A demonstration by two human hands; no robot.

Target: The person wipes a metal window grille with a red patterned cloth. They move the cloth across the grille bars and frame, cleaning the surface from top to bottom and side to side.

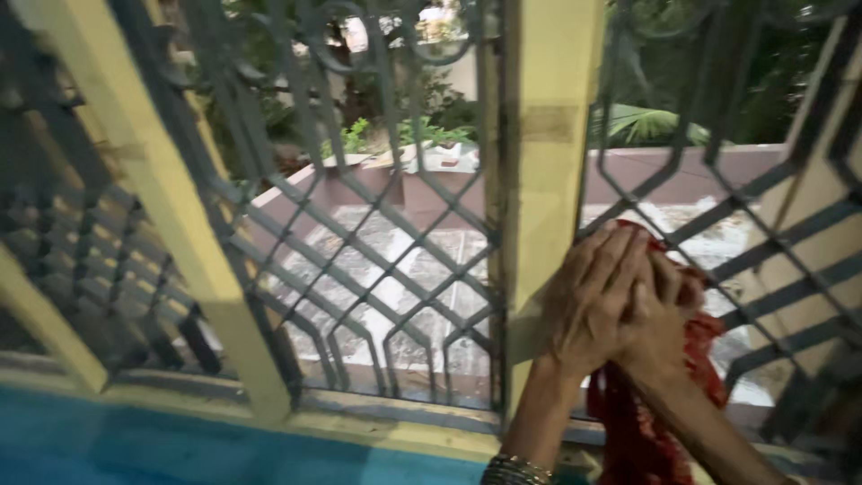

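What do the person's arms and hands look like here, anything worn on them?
Both forearms are bare, with no sleeves in view. The left hand has a stack of thin metallic bangles around its wrist, at the bottom edge of the picture. The right hand shows no bangle or watch on the part of the wrist that is visible. The picture is too blurred to tell about rings.

A red cloth [642, 422] is noted at the near right, bunched at its top against the grey metal window grille [772, 224], its crumpled length hanging down below.
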